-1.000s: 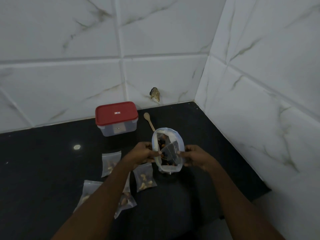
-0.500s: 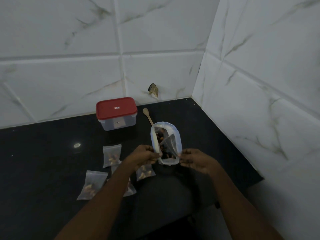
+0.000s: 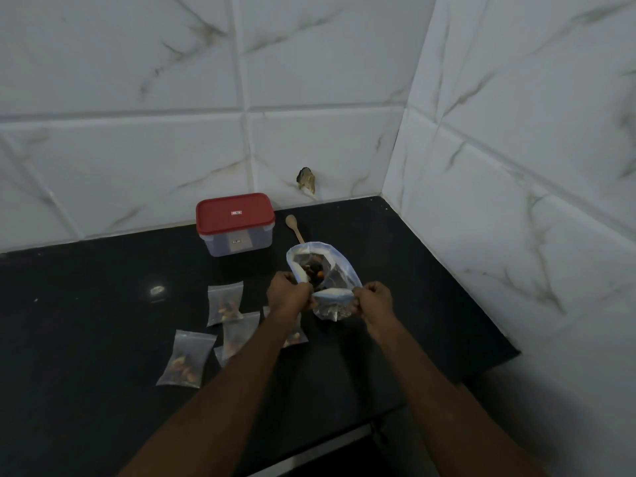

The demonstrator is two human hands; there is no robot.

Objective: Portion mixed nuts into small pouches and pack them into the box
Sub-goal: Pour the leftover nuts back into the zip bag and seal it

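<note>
A large clear bag of mixed nuts (image 3: 321, 266) stands open on the black counter (image 3: 103, 304). In front of it I hold a small clear pouch (image 3: 332, 304) by its top edge, my left hand (image 3: 288, 295) pinching the left corner and my right hand (image 3: 373, 299) the right corner. Several filled small pouches (image 3: 223, 302) lie on the counter to the left, one at the front left (image 3: 186, 361); my left forearm hides part of them. A clear box with a red lid (image 3: 235, 223) sits shut at the back near the wall.
A wooden spoon (image 3: 294, 227) lies behind the nut bag, beside the box. White marble-tiled walls close the back and the right side, meeting in a corner. The counter's front edge runs diagonally at the lower right.
Both hands have come down from the big bag's rim to the small pouch's top corners, holding it in front of the bag. The view has shifted slightly.
</note>
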